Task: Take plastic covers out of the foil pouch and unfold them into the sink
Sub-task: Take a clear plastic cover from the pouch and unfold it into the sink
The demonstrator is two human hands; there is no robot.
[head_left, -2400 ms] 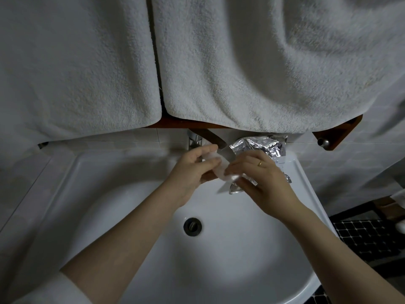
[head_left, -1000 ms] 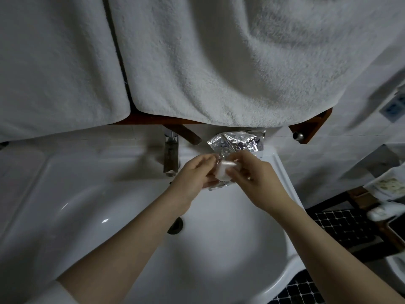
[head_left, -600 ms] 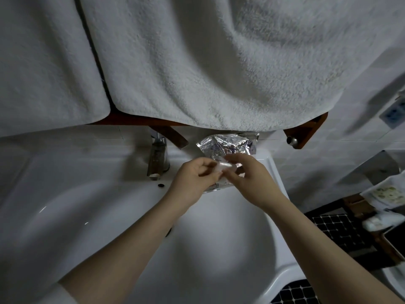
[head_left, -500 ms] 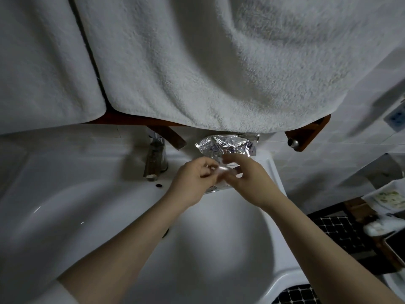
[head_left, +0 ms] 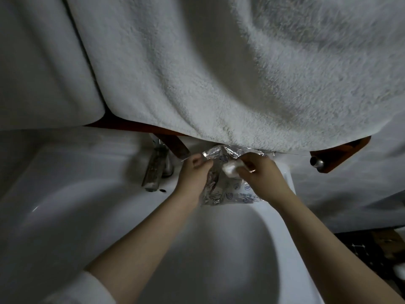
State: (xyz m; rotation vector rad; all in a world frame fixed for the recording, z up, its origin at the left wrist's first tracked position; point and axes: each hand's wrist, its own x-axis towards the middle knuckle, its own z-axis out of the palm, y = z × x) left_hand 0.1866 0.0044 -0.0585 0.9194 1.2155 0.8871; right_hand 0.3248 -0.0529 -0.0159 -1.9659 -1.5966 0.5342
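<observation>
The right hand [head_left: 260,174] pinches a small folded white plastic cover [head_left: 230,168] in its grip at the mouth of the foil pouch [head_left: 228,191], and just left of it the left hand [head_left: 194,174] pinches the top edge of the same pouch with curled fingers. The pouch stands on the back rim of the white sink [head_left: 65,194], whose bowl lies nearer than the grip. A metal faucet [head_left: 156,170] is to the left of the grip, and behind and above it white towels [head_left: 219,73] hang over a wooden shelf [head_left: 341,152].
</observation>
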